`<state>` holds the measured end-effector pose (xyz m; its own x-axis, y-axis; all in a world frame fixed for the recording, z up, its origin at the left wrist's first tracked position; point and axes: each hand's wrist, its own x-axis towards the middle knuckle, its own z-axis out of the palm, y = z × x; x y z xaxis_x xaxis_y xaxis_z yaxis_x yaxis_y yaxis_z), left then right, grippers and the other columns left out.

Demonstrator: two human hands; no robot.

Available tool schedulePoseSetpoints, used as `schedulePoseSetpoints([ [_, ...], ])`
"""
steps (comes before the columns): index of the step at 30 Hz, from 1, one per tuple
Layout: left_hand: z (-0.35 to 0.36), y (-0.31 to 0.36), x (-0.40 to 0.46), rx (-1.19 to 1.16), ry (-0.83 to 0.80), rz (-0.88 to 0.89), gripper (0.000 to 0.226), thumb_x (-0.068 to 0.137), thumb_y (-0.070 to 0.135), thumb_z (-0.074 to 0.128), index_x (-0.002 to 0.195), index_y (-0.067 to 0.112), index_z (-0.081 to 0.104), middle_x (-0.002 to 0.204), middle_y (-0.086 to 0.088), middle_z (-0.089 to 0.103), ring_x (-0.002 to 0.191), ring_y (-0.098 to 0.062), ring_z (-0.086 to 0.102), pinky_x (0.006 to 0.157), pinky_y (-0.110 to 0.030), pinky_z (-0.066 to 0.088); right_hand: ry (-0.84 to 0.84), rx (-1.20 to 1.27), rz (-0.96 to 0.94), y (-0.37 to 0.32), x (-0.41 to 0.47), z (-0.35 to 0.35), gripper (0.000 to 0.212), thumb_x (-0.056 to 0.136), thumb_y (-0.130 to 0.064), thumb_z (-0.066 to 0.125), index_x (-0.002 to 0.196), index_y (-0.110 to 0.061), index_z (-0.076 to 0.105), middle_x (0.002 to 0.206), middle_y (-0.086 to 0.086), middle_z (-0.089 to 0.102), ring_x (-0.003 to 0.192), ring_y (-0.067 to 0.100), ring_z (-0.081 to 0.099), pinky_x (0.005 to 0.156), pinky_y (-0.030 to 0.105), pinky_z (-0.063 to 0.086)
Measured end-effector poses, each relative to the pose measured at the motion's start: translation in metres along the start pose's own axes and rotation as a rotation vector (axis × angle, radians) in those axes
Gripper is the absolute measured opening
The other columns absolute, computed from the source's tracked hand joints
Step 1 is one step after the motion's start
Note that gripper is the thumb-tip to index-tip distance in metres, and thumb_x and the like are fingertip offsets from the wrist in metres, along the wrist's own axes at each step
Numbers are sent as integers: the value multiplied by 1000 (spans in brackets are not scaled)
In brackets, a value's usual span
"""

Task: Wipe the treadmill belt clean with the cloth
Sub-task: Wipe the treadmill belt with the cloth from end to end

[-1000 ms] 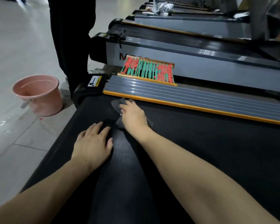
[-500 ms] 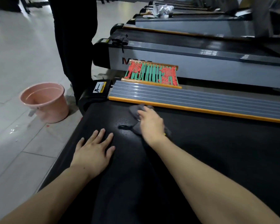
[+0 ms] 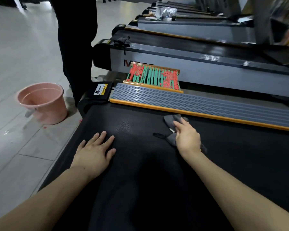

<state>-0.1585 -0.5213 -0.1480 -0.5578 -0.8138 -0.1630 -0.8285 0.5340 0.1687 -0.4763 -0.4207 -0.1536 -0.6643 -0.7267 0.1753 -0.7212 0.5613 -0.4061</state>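
Bare forearms, seemingly no sleeves

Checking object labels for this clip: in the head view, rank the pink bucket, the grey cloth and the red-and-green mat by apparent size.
1. red-and-green mat and pink bucket: they look about alike, and the mat lies farther off, so I won't rank them.
2. grey cloth: smallest, though partly hidden under the right hand.

Cloth (image 3: 171, 123) middle under right hand (image 3: 188, 139); belt (image 3: 140, 180) cropped below.

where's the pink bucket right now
In the head view the pink bucket stands on the tiled floor at left, just off the treadmill belt's rear corner, beside a standing person's dark trouser legs.
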Motion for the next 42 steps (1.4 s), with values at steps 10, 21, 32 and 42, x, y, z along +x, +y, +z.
schedulePoseSetpoints([
  [10, -8, -7, -15, -15, 128, -117, 75, 90, 75, 38, 153, 34, 31, 162, 3, 28, 150, -19, 24, 118, -45, 27, -294, 108, -493, -172, -17, 76, 41, 99, -13, 45, 130, -37, 56, 157, -9, 32, 148, 20, 21, 110, 44, 33],
  [21, -9, -16, -24, -4, -65, -48, 106, 70, 98, 24, 159, 43, 6, 168, 10, -9, 153, -9, -11, 126, -42, 4, -13, -67, 19, -19, -20, 10, 34, 99, -21, 47, 128, -35, 60, 151, -5, 42, 142, 21, 34, 98, 38, 40],
  [32, -7, -15, -22, -123, -4, -100, 116, 72, 90, 47, 158, 23, 7, 168, 1, 14, 155, -14, 6, 126, -44, 9, -216, 74, -397, -143, -41, 57, 58, 102, -13, 40, 151, -37, 21, 157, -8, 33, 148, 21, 24, 109, 42, 35],
  [42, -7, -8, -49, -14, 68, -87, 99, 74, 92, 39, 152, 32, 30, 164, -1, 21, 152, -20, 16, 122, -47, 20, 19, 60, 31, -1, -62, -1, 43, 99, -23, 49, 142, -23, 49, 150, -4, 46, 142, 22, 37, 110, 40, 35],
])
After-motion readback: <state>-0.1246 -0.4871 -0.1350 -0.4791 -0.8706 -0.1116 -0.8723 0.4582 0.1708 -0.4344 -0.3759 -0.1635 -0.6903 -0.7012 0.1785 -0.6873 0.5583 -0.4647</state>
